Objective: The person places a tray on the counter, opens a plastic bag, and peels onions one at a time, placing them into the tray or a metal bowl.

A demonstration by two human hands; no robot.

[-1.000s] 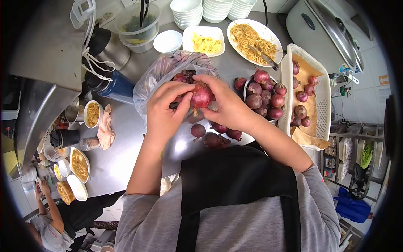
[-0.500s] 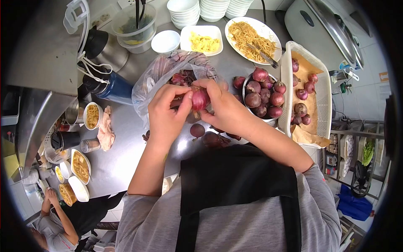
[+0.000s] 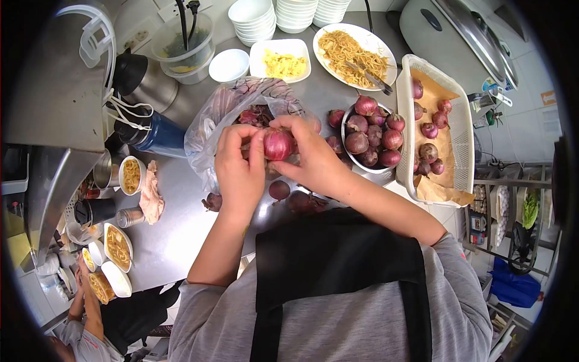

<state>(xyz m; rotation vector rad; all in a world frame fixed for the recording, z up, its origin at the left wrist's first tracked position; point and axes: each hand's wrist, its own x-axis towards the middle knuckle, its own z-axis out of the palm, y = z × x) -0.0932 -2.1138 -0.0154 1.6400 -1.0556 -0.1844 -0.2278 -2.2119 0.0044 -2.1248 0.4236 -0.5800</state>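
Note:
Between both hands, above the counter, is a red onion point(image 3: 279, 145) with shiny purple skin. My left hand point(image 3: 239, 158) pinches its left side with thumb and fingers. My right hand point(image 3: 310, 154) curls round the right side, fingers on top and thumb below. Just behind the hands lies a clear plastic bag point(image 3: 208, 130) with dark onion skins point(image 3: 256, 114) in its mouth. On the counter nearer my body are loose onions point(image 3: 279, 190). To the right, a metal bowl point(image 3: 346, 134) is heaped with red onions.
A white plastic basket point(image 3: 405, 127) lined with brown paper holds several onions at the right. Behind stand a plate of noodles point(image 3: 347, 51), a dish of yellow food point(image 3: 283, 63) and stacked white bowls point(image 3: 250, 18). A blue bottle point(image 3: 166, 133) is left. Another person's arm point(image 3: 90, 311) shows lower left.
The onion has turned in my fingers and shows a rounder, shinier side. The camera view has shifted slightly. At lower left, the other person's hands have moved up toward the food containers.

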